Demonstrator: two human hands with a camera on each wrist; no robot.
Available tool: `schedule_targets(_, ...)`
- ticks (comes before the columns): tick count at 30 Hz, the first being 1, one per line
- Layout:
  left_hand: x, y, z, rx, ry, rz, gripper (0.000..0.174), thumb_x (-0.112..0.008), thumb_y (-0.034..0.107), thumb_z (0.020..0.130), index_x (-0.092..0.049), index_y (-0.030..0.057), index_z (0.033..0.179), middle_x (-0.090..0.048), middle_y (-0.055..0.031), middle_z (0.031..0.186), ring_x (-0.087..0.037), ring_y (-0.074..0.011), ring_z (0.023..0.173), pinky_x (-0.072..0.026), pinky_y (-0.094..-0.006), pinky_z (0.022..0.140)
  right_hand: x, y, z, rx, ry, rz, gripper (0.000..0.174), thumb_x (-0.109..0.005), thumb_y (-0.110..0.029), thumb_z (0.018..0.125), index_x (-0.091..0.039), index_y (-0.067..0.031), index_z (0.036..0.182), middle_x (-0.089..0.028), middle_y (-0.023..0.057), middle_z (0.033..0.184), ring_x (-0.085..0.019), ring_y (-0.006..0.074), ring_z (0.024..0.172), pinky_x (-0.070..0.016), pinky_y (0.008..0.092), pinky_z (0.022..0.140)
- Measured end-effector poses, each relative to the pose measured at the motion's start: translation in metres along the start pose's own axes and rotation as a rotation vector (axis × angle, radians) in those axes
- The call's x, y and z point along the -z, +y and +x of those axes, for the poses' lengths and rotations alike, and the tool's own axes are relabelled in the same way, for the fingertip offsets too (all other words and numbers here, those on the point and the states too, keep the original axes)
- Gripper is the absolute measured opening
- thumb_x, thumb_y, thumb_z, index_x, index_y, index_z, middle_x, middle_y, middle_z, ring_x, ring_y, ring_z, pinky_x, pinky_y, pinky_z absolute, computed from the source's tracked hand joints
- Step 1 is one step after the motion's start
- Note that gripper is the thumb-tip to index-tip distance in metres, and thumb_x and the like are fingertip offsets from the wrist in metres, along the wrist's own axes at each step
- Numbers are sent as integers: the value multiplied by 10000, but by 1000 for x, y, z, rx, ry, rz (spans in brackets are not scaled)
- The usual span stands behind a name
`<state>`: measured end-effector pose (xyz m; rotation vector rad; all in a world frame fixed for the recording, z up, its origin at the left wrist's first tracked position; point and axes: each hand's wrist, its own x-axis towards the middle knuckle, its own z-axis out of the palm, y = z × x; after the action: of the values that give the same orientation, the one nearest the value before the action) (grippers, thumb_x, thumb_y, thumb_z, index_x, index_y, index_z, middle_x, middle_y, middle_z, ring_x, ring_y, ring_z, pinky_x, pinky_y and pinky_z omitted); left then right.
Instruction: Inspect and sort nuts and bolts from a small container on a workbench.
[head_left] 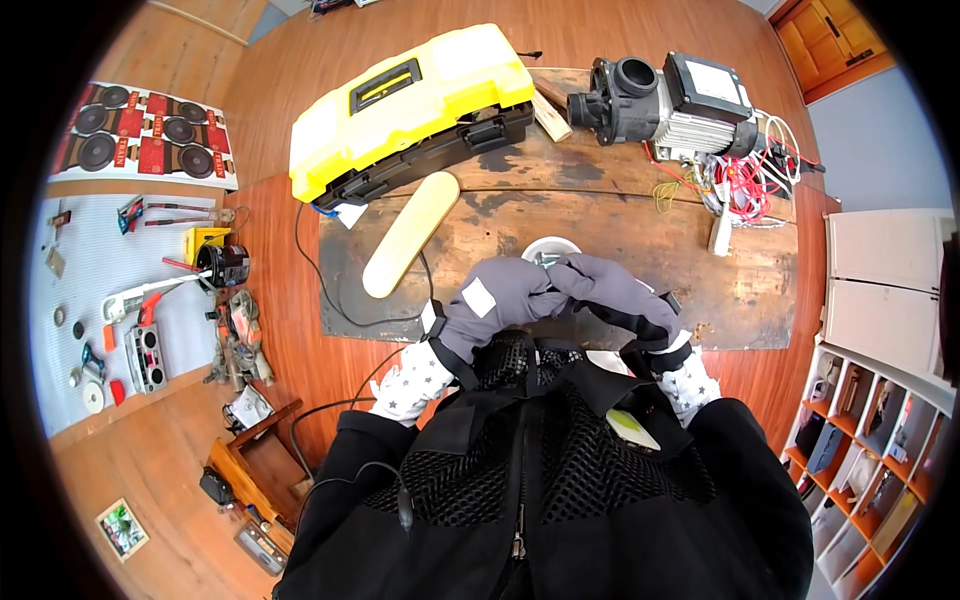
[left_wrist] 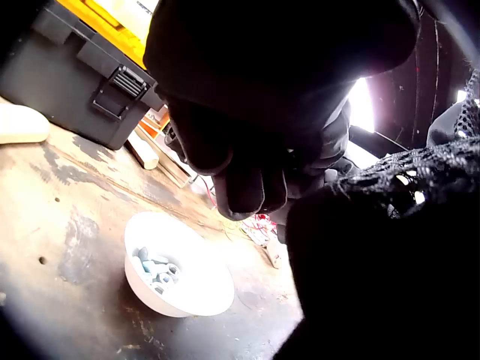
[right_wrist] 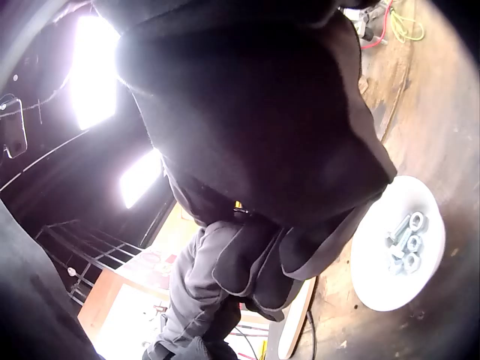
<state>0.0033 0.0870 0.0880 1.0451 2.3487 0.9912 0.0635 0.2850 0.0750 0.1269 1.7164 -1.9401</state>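
Observation:
Both hands wear grey gloves with dark palms and meet in front of the chest. In the head view my left hand (head_left: 505, 295) comes in from the left and my right hand (head_left: 615, 290) from the right, fingertips together. The wrist views show fingers bent inward, with a tiny bright glint between them; I cannot tell what they hold. Just beyond the hands on the table stands a white bowl (left_wrist: 184, 289), partly covered by them in the head view. Several silvery bolts and nuts (right_wrist: 405, 241) lie inside the bowl, at its bottom.
The worn wooden table (head_left: 600, 215) carries a yellow-lidded black toolbox (head_left: 430, 90), a pale rounded board (head_left: 412, 235), wood pieces (head_left: 550, 117) and a black pump (head_left: 665, 105) with tangled wires (head_left: 745, 190). A black cable (head_left: 340, 310) runs over the left edge.

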Motion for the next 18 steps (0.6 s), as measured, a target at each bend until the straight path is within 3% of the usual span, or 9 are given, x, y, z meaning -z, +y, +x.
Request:
schedule_targets(2, 2, -1, 2, 4, 9, 176, 419, -661, 454, 859, -660, 79, 674, -600, -127, 609, -611, -335, 586, -471, -417, 545, 0, -14, -4, -7, -9, 1, 560, -530, -524, 999, -641, -11, 1195, -683, 51, 924, -643, 104, 805, -505, 265, 706)
schedule_targets(4, 4, -1, 4, 3, -7, 194, 422, -654, 453, 863, -655, 78, 669, -596, -128, 608, -611, -335, 585, -469, -421, 544, -1, -36, -8, -337, 148, 130, 618, -511, -577, 985, -648, -9, 1187, -694, 63, 930, -654, 118, 784, -510, 266, 709)
schedule_targets(5, 5, 0, 5, 3, -24, 213, 426, -647, 453, 867, -651, 78, 665, -593, -130, 607, -610, -335, 585, -468, -424, 543, 1, -37, -6, -338, 148, 130, 618, -511, -577, 985, -648, -9, 1187, -694, 63, 930, -654, 118, 784, -510, 266, 709)
schedule_targets(7, 3, 1, 6, -9, -44, 228, 426, -635, 451, 875, -652, 83, 662, -600, -128, 612, -615, -337, 590, -474, -423, 551, 5, -38, -3, -406, 14, -196, 663, -502, -622, 968, -655, -13, 1182, -692, 64, 906, -653, 132, 731, -504, 261, 708)
schedule_targets(9, 0, 1, 6, -25, 9, 105, 420, -628, 457, 878, -661, 94, 670, -615, -125, 633, -628, -335, 611, -483, -422, 561, -2, -34, -5, -356, 18, -133, 663, -515, -625, 960, -662, -18, 1183, -692, 64, 872, -655, 143, 698, -504, 265, 681)
schedule_targets(12, 1, 6, 2, -20, 5, -25, 392, -626, 458, 878, -675, 108, 709, -634, -118, 662, -642, -329, 634, -491, -415, 567, 6, 3, 0, -93, -25, -84, 658, -522, -623, 957, -667, -24, 1186, -692, 58, 844, -660, 140, 705, -510, 275, 656)
schedule_targets(15, 1, -1, 3, 12, -76, 178, 348, -629, 447, 876, -685, 127, 752, -643, -111, 679, -647, -325, 645, -496, -407, 571, 9, 7, 1, 52, 66, -217, 642, -531, -609, 960, -668, -23, 1184, -696, 67, 837, -671, 152, 705, -511, 271, 655)
schedule_targets(17, -4, -8, 3, -4, -98, 220, 340, -633, 441, 871, -686, 128, 750, -643, -111, 677, -646, -326, 642, -496, -405, 571, 8, -21, -4, -409, 9, -15, 594, -547, -553, 978, -653, -18, 1214, -687, 86, 905, -659, 138, 794, -510, 262, 748)
schedule_targets(18, -5, -8, 4, -20, -122, 263, 332, -638, 436, 865, -687, 129, 748, -642, -111, 675, -644, -326, 639, -496, -403, 570, 8, -20, -3, -409, 9, -16, 594, -547, -553, 978, -653, -18, 1214, -687, 86, 905, -659, 138, 794, -510, 262, 748)
